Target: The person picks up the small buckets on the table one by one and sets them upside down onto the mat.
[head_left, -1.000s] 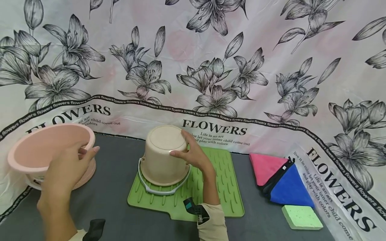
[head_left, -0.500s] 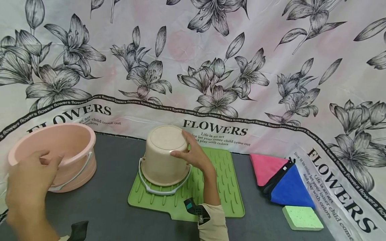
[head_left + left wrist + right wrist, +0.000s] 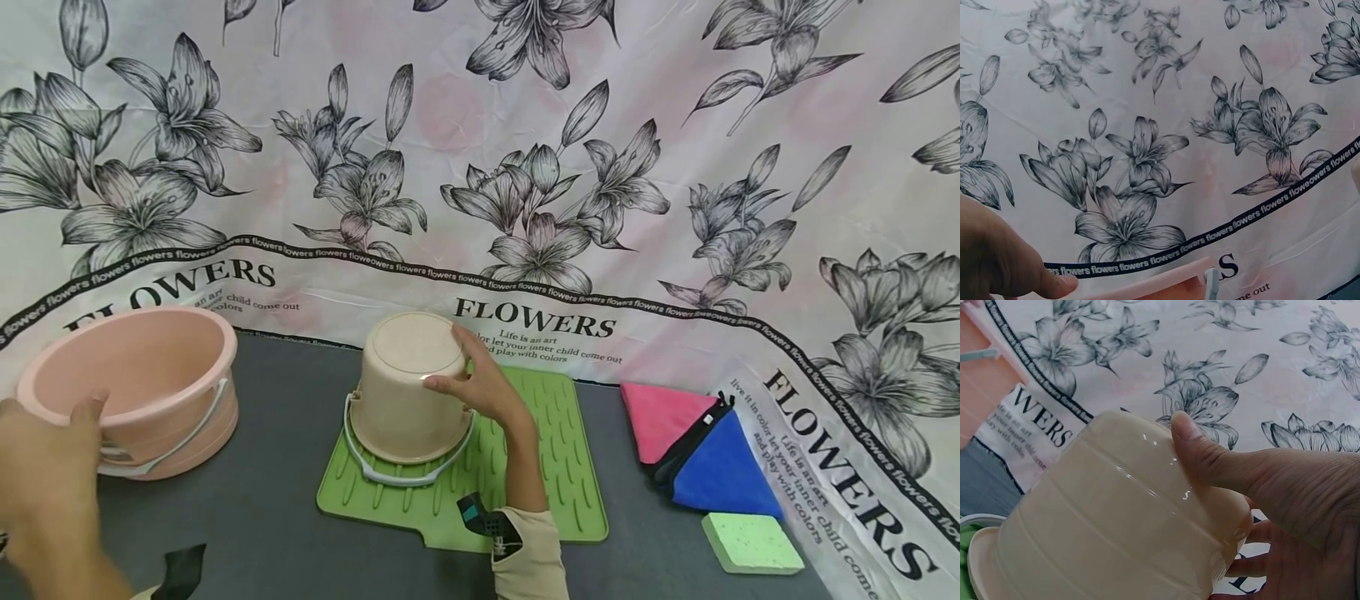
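Note:
An upturned beige bucket [image 3: 408,400] sits rim down on a green ribbed mat [image 3: 577,492], its grey handle [image 3: 408,481] lying round the front. My right hand [image 3: 487,383] holds it near its raised base, thumb on the near side; in the right wrist view the fingers [image 3: 1260,565] curve round the far side. At the left stands an upright pink bucket [image 3: 180,425] with its handle [image 3: 202,425] hanging down the front. My left hand [image 3: 52,467] is at its near left rim, thumb stretched out over the rim, the other fingers partly out of frame.
To the right lie a pink and blue folded cloth bag [image 3: 720,467] with a black zip and a pale green sponge [image 3: 752,542]. A grey tabletop [image 3: 277,392] runs under everything. A flower-printed sheet [image 3: 480,192] hangs close behind.
My left hand has moved left along the pink bucket, from its right rim to its left. The pink bucket's handle now shows hanging in front. My right hand and the beige bucket stay put.

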The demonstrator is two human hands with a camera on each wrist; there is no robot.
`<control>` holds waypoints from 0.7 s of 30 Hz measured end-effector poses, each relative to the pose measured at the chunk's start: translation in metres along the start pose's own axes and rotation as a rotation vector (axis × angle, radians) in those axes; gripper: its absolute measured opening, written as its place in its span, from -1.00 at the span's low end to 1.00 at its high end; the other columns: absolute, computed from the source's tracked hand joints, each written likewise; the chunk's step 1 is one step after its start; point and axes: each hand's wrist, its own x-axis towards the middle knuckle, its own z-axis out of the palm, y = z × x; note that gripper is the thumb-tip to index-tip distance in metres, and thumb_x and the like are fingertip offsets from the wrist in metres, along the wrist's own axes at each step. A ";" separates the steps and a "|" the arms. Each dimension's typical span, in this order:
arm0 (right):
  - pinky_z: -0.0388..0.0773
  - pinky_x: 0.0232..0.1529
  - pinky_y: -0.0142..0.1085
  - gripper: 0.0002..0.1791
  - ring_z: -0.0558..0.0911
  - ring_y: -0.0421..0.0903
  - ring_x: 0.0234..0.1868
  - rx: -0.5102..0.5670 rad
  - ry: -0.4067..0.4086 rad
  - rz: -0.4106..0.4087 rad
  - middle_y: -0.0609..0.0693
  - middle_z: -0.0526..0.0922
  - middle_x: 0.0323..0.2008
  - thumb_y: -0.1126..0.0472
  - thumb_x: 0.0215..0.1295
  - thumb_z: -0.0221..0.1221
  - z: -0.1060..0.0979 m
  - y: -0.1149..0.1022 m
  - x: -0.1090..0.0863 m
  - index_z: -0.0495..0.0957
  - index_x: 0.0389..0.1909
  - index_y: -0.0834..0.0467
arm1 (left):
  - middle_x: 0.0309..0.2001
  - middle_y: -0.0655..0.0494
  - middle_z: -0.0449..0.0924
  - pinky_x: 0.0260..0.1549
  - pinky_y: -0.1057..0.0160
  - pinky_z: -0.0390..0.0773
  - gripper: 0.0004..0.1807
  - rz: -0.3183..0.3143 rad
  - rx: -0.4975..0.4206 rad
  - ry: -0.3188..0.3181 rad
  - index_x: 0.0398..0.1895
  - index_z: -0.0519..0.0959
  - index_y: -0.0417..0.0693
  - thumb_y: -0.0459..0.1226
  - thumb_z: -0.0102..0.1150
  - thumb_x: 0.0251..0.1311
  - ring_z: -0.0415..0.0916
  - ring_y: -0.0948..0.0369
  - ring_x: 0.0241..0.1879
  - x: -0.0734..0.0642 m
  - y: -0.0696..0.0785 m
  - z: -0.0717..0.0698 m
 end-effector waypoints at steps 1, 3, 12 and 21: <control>0.10 0.64 0.19 0.14 0.02 0.20 0.71 0.003 0.001 -0.003 0.18 0.02 0.68 0.06 0.23 0.50 0.000 0.000 0.000 0.01 0.69 0.12 | 0.53 -0.63 0.05 0.44 -0.41 0.25 -0.14 0.008 0.008 -0.009 0.59 -0.05 -0.52 -0.01 -0.16 0.55 0.11 -0.49 0.50 0.001 0.000 0.002; 0.12 0.64 0.19 0.14 0.03 0.20 0.70 0.004 0.003 -0.006 0.19 0.03 0.68 0.05 0.24 0.50 0.000 -0.001 0.000 0.02 0.69 0.12 | 0.46 -0.72 0.09 0.32 -0.45 0.32 -0.17 0.042 0.050 -0.019 0.54 -0.02 -0.63 -0.09 -0.17 0.52 0.13 -0.55 0.44 0.002 0.000 0.004; 0.10 0.63 0.22 0.13 0.01 0.20 0.71 -0.013 0.000 0.004 0.16 0.01 0.69 0.04 0.25 0.49 -0.001 0.000 -0.002 0.01 0.69 0.08 | 0.35 -0.79 0.16 0.20 -0.52 0.38 -0.24 0.173 0.128 -0.095 0.47 0.12 -0.65 -0.20 -0.11 0.38 0.16 -0.61 0.32 0.001 0.009 0.010; 0.10 0.63 0.23 0.14 0.01 0.20 0.71 -0.015 0.004 0.003 0.16 0.00 0.70 0.00 0.24 0.49 0.001 0.000 -0.002 0.01 0.69 0.08 | 0.19 -0.52 0.54 -0.45 0.02 0.52 -0.22 0.386 0.156 -0.317 0.56 0.18 -0.37 -0.06 -0.04 0.43 0.51 -0.36 0.01 0.014 0.011 0.016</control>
